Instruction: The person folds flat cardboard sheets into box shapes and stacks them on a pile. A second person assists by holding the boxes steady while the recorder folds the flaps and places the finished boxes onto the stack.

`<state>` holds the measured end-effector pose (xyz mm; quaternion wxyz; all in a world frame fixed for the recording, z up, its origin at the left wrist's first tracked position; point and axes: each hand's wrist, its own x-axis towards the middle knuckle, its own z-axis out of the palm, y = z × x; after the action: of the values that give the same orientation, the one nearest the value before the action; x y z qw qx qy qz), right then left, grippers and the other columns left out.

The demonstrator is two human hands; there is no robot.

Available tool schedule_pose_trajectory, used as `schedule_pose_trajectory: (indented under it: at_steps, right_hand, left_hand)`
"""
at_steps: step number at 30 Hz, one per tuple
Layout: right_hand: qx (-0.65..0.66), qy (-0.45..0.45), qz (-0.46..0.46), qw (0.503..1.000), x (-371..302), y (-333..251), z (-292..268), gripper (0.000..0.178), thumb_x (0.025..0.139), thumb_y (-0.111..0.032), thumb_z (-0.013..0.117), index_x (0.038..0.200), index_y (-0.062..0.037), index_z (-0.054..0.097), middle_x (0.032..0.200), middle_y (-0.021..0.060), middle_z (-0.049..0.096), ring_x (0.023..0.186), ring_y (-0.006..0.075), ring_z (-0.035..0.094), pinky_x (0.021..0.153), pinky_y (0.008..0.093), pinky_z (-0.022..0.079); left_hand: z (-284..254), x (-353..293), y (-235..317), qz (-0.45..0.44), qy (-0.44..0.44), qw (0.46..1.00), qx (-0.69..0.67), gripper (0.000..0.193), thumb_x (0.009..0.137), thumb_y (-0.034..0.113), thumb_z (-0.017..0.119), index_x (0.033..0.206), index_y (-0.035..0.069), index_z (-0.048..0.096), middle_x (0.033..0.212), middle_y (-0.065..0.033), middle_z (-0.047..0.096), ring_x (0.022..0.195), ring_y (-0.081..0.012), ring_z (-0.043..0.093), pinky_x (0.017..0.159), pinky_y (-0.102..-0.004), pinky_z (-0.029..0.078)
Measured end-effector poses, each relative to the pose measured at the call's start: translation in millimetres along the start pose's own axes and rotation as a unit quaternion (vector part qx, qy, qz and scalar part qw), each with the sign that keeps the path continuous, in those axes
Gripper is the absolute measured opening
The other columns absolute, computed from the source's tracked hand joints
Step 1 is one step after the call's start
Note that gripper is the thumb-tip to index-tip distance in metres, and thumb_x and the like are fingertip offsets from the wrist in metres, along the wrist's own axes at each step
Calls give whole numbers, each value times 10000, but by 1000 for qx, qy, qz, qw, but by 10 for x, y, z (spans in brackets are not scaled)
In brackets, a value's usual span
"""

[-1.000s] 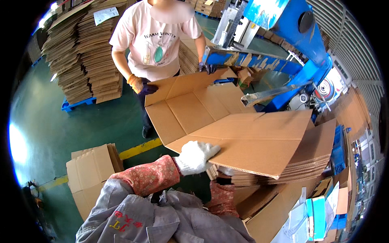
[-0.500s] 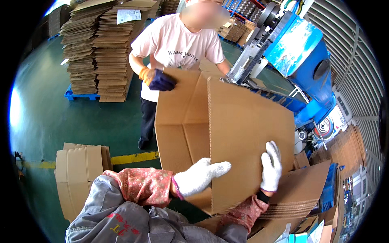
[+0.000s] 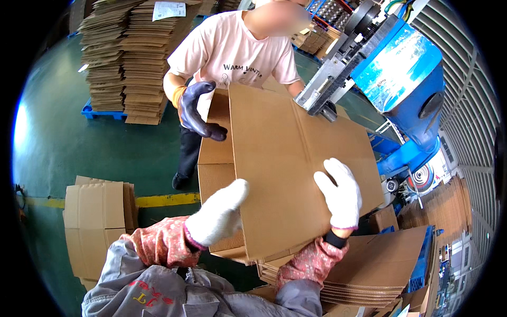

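A folded brown cardboard box [image 3: 274, 158] stands tilted in front of me, its left side showing a gap between the panels. My left hand [image 3: 214, 219], in a white glove, grips its left edge near the bottom, the thumb tip over the front panel and the other fingers mostly hidden. Spread fingers of my right hand [image 3: 340, 195], also white-gloved, lie flat on the panel's right half. Across from me, a co-worker's dark-gloved hand [image 3: 195, 113] is spread beside the upper left edge. The box's far edge reaches a metal machine head [image 3: 322, 92].
A blue machine arm [image 3: 398, 68] juts in from the upper right. Flat cardboard sheets [image 3: 369, 264] are stacked beside my right forearm. More folded cardboard [image 3: 95, 227] stands on the floor at left. Tall cardboard stacks [image 3: 142, 68] rest on a blue pallet [image 3: 100, 111] behind.
The box has swung left and farther from me, its far edge now by the machine head. Both my hands moved up and left with it. The co-worker's gloved hand opened off the box edge.
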<state>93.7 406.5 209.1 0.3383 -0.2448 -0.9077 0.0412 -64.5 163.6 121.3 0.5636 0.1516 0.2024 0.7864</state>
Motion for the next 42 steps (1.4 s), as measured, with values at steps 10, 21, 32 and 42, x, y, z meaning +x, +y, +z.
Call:
schedule_pose_trajectory:
  at_steps: [10, 21, 32, 42]
  right_hand:
    - [53, -100, -74, 991, 559, -49, 19, 366, 918, -401, 749, 1027, -53, 775, 1076, 159, 758, 1003, 365, 711, 873, 427, 565]
    - [399, 154, 23, 904, -154, 773, -467, 332, 1008, -112, 630, 1282, 60, 706, 1301, 183, 721, 1219, 270, 678, 1073, 384, 522]
    - [536, 478, 159, 678, -319, 2102, -719, 733, 1089, -526, 394, 1613, -17, 342, 1656, 189, 410, 1542, 349, 376, 1284, 496, 212]
    - [482, 508, 290, 652, -182, 2638, -630, 604, 1012, -526, 453, 1366, -59, 600, 1405, 122, 652, 1310, 256, 589, 1093, 450, 377]
  left_hand:
    - [-666, -169, -237, 25, 109, 991, 76, 891, 1003, 760, 439, 1431, -10, 575, 1359, -141, 677, 1208, -262, 625, 1015, -422, 475]
    - [-1232, -730, -30, 123, 179, 971, 104, 766, 1026, 717, 441, 1263, 28, 678, 1082, -221, 753, 888, -360, 716, 796, -460, 577]
    - [-1066, -892, -139, 116, 212, 965, 100, 715, 1056, 661, 444, 1276, 21, 674, 1102, -225, 738, 895, -340, 716, 745, -414, 566]
    - [-1030, -965, -386, 131, 146, 958, 208, 860, 1043, 733, 357, 1385, -21, 592, 1222, -264, 698, 1040, -370, 702, 913, -487, 567]
